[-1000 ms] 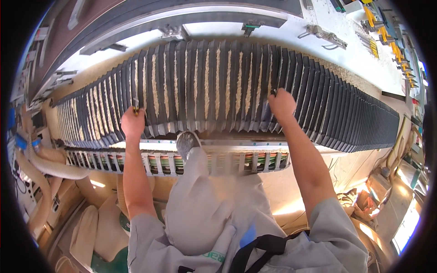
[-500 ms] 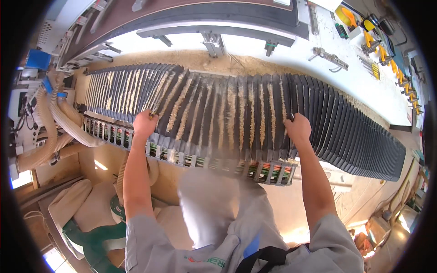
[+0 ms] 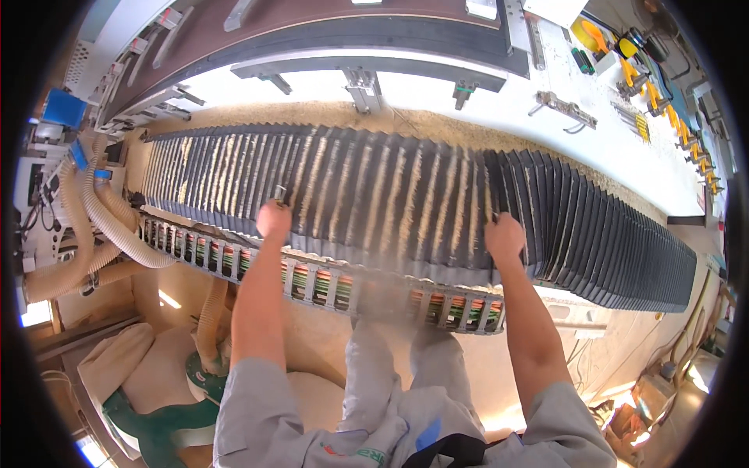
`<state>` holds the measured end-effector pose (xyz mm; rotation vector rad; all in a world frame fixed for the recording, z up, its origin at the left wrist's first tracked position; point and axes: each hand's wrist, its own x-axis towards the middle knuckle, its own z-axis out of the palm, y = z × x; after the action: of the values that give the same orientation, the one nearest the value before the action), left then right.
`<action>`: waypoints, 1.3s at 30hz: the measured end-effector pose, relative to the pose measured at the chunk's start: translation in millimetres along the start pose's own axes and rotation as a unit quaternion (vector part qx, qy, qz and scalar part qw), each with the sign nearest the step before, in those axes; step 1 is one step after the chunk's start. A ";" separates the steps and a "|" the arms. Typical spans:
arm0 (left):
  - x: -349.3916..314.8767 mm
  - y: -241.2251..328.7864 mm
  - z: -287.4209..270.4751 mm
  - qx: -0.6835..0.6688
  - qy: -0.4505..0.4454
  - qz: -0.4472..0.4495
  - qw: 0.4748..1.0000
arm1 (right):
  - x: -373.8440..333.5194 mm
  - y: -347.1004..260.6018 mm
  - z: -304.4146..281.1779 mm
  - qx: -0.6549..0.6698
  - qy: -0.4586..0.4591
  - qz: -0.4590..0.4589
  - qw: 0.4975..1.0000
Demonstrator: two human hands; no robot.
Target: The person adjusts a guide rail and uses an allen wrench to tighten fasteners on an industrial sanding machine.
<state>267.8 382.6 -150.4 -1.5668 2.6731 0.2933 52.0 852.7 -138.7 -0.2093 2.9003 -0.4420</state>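
A long black accordion bellows cover (image 3: 460, 199) stretches across the view, with pale wood chips and sawdust lying in its folds. My left hand (image 3: 274, 221) is closed on a fold left of the middle. Farther right, my right hand (image 3: 505, 236) grips another fold, near where the pleats become tightly packed. Both fists hide exactly how the fingers hold the edges. A hazy cloud of dust blurs the middle of the cover. Just below its near edge runs a cable chain (image 3: 312, 285) filled with orange and green cables.
Sawdust coats the ledge behind the bellows, below a machine bed (image 3: 367, 62). Ribbed beige hoses (image 3: 117, 210) curve at the left. Orange-handled clamps (image 3: 663, 105) line the far right. A green machine (image 3: 156, 421) with fabric bags stands at lower left.
The raised, bunched middle of the bellows has come down flatter, with fewer chips in its folds. My left hand has moved right and nearer; my right hand has come slightly nearer. More cable chain shows.
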 end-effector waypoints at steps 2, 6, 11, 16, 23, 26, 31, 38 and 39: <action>18.2 -17.9 -6.1 0.038 -0.028 -0.001 0.999 | -19.0 -31.6 4.8 0.015 -0.018 -0.024 0.999; 27.9 -35.1 2.6 0.037 -0.039 0.035 0.998 | -27.9 -68.9 37.0 0.015 -0.023 -0.025 0.999; 36.7 -54.4 -4.8 0.020 -0.036 0.094 0.995 | -34.1 -61.6 20.2 0.201 -0.011 -0.034 0.979; 41.3 -58.7 -5.5 -0.055 -0.045 0.178 0.981 | -65.2 47.9 -18.2 -0.032 0.117 0.056 0.991; 20.1 -47.7 -8.5 -0.029 -0.067 0.166 0.984 | -94.6 54.7 15.0 -0.142 0.056 0.106 0.983; 21.7 -44.1 -8.3 -0.022 -0.060 0.164 0.984 | -101.0 59.2 11.5 -0.145 0.018 0.083 0.986; 27.9 -41.4 -9.7 -0.014 -0.050 0.137 0.989 | -90.6 27.8 24.5 -0.201 -0.039 0.053 0.977; -3.5 -27.9 5.9 -0.030 -0.053 0.184 0.981 | -92.7 28.3 21.8 -0.162 -0.027 0.031 0.986; -6.9 -29.4 12.8 -0.030 -0.049 0.188 0.980 | -90.9 27.5 20.8 -0.154 -0.027 0.018 0.988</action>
<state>295.8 376.9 -166.6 -1.0148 2.8890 0.4514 141.6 888.2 -150.7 -0.2087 2.8988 0.0198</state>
